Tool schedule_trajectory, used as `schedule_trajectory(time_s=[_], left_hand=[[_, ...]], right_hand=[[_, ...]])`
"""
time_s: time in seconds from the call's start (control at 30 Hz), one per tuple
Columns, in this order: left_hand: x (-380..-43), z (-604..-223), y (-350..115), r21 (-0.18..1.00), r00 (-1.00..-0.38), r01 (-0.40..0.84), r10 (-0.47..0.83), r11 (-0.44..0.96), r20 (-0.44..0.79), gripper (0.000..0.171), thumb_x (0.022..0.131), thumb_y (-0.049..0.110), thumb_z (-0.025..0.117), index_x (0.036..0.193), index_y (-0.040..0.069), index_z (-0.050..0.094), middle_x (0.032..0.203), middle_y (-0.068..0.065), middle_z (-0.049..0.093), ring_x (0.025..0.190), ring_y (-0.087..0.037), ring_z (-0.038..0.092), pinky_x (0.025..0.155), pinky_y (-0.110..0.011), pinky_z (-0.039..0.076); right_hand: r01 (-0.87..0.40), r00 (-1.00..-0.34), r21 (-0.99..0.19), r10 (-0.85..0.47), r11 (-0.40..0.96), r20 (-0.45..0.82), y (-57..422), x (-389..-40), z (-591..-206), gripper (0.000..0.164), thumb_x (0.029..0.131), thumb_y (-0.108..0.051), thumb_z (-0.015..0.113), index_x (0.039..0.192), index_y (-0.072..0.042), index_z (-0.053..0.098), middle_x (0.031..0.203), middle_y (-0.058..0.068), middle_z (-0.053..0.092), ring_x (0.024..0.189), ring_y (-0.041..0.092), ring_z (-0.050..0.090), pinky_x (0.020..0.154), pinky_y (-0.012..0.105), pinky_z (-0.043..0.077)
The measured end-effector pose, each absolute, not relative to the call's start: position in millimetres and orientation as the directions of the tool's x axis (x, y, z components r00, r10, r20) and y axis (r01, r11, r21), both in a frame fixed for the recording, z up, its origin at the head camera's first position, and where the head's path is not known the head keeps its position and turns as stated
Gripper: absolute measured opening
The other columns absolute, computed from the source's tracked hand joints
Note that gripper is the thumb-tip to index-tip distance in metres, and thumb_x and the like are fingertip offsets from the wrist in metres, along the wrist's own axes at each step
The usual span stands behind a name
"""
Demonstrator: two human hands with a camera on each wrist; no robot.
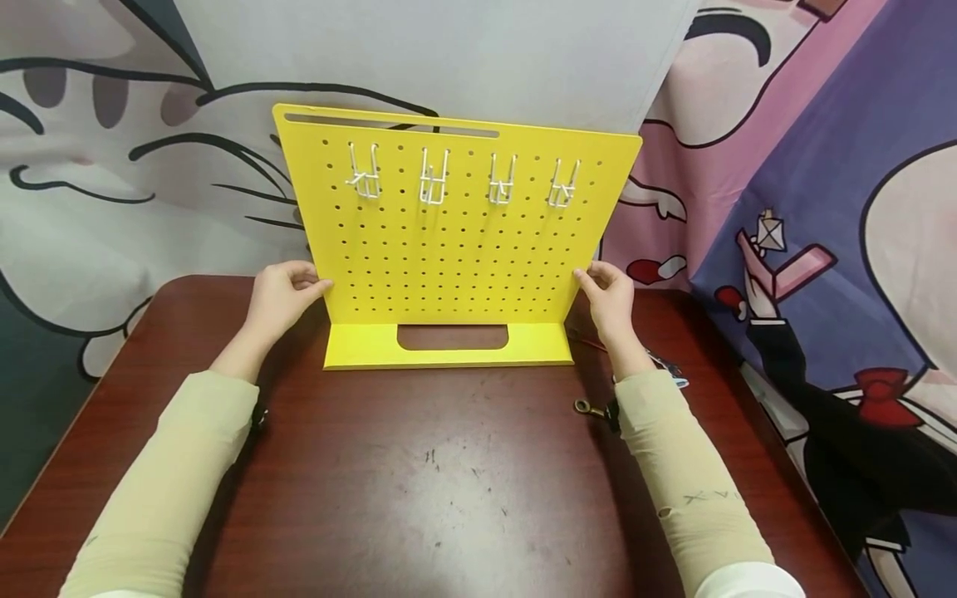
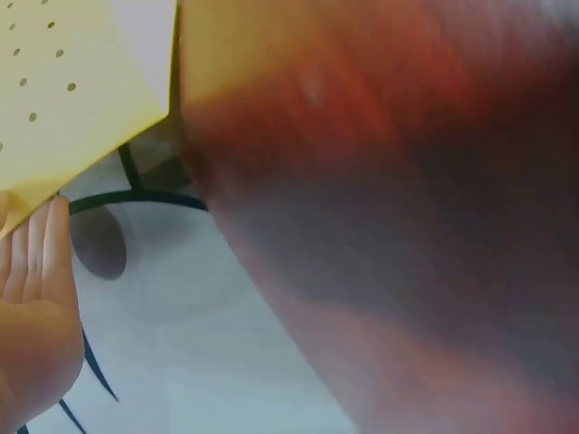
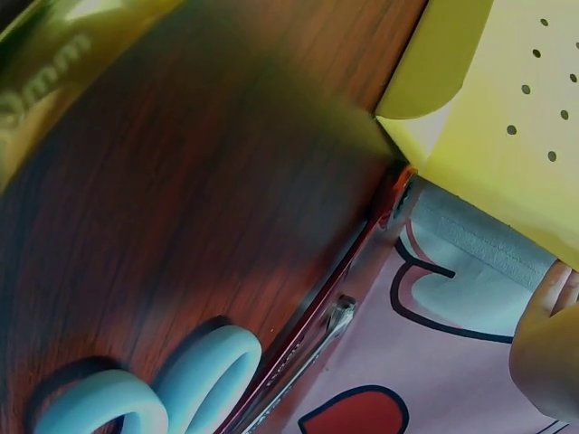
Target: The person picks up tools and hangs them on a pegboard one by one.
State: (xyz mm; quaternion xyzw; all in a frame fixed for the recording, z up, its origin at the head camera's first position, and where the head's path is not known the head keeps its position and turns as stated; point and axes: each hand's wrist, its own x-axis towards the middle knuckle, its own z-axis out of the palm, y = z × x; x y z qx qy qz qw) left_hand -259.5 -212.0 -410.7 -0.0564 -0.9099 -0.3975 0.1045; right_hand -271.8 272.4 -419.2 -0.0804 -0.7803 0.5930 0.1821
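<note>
A yellow pegboard (image 1: 449, 249) with a slotted top stands upright on its folded base (image 1: 362, 345), leaning back a little. Several white wire hooks (image 1: 499, 191) hang in a row near its top. My left hand (image 1: 282, 292) pinches the board's left edge low down, thumb in front; in the left wrist view the fingers (image 2: 41, 249) reach behind the edge. On the opposite side my right hand (image 1: 609, 299) pinches the right edge at about the same height, its thumb on the front face. The right wrist view catches only part of this hand (image 3: 552, 362) at the board's edge.
The board stands on a dark red-brown table (image 1: 419, 465). Beside my right forearm lie a brass-coloured ring-ended tool (image 1: 585, 407), light blue scissor handles (image 3: 213, 375) and a slim metal tool (image 3: 312, 353). A cartoon-printed cloth (image 1: 90, 199) hangs behind the table.
</note>
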Motion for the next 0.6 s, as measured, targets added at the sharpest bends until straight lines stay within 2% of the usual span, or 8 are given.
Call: schedule_trajectory(time_s=[0.07, 0.17, 0.23, 0.3, 0.47, 0.6], left_hand=[[-259.9, -405.3, -215.2, 0.703, -0.970, 0.200, 0.038, 0.682, 0.238, 0.029, 0.099, 0.016, 0.075, 0.113, -0.009, 0.074, 0.110, -0.032, 0.076, 0.097, -0.043, 0.075, 0.071, -0.005, 0.043], [-260.9, -392.3, -220.7, 0.702, -0.964, 0.228, 0.053, 0.674, 0.262, 0.029, 0.098, 0.015, 0.075, 0.115, -0.008, 0.074, 0.112, -0.032, 0.076, 0.084, -0.013, 0.075, 0.069, -0.002, 0.044], [-261.3, -380.2, -224.7, 0.702, -0.959, 0.240, 0.049, 0.670, 0.280, 0.028, 0.098, 0.015, 0.075, 0.117, -0.007, 0.074, 0.115, -0.031, 0.076, 0.077, 0.009, 0.065, 0.067, 0.001, 0.042], [-261.2, -365.6, -228.3, 0.697, -0.953, 0.251, 0.047, 0.672, 0.298, 0.028, 0.099, 0.016, 0.074, 0.119, -0.004, 0.075, 0.117, -0.030, 0.075, 0.072, 0.024, 0.052, 0.067, -0.001, 0.043], [-259.5, -324.6, -234.9, 0.648, -0.936, 0.265, 0.028, 0.714, 0.352, 0.030, 0.099, 0.020, 0.075, 0.123, 0.002, 0.075, 0.118, -0.022, 0.077, 0.074, 0.025, 0.051, 0.070, -0.002, 0.041], [-262.3, -293.3, -239.6, 0.624, -0.919, 0.267, -0.002, 0.734, 0.395, 0.032, 0.098, 0.022, 0.076, 0.126, 0.005, 0.076, 0.104, 0.010, 0.077, 0.075, 0.023, 0.052, 0.072, -0.003, 0.041]], right_hand=[[-0.089, -0.921, -0.955, 0.341, 0.284, 0.187, 272.3, -272.8, -419.4, 0.024, 0.099, -0.011, 0.076, 0.114, 0.007, 0.070, 0.083, -0.017, 0.064, 0.083, 0.002, 0.060, 0.081, 0.012, 0.052], [-0.088, -0.921, -0.956, 0.342, 0.280, 0.185, 273.0, -273.7, -419.8, 0.022, 0.099, -0.012, 0.076, 0.111, 0.005, 0.070, 0.082, -0.018, 0.064, 0.082, 0.002, 0.059, 0.080, 0.013, 0.052], [-0.087, -0.921, -0.957, 0.344, 0.276, 0.183, 273.1, -273.8, -420.0, 0.021, 0.098, -0.012, 0.076, 0.110, 0.004, 0.071, 0.081, -0.019, 0.064, 0.083, 0.003, 0.059, 0.081, 0.013, 0.051], [-0.083, -0.921, -0.960, 0.347, 0.266, 0.176, 273.1, -273.2, -419.8, 0.021, 0.098, -0.013, 0.077, 0.110, 0.004, 0.071, 0.081, -0.019, 0.064, 0.083, 0.003, 0.059, 0.081, 0.013, 0.051], [-0.086, -0.920, -0.965, 0.351, 0.248, 0.172, 272.5, -271.9, -420.2, 0.017, 0.098, -0.012, 0.076, 0.108, 0.001, 0.072, 0.081, -0.017, 0.064, 0.082, 0.003, 0.058, 0.081, 0.014, 0.051], [-0.115, -0.919, -0.970, 0.348, 0.214, 0.186, 273.0, -272.2, -421.4, 0.007, 0.097, -0.010, 0.077, 0.101, -0.005, 0.073, 0.081, -0.015, 0.066, 0.080, 0.003, 0.059, 0.079, 0.012, 0.052]])
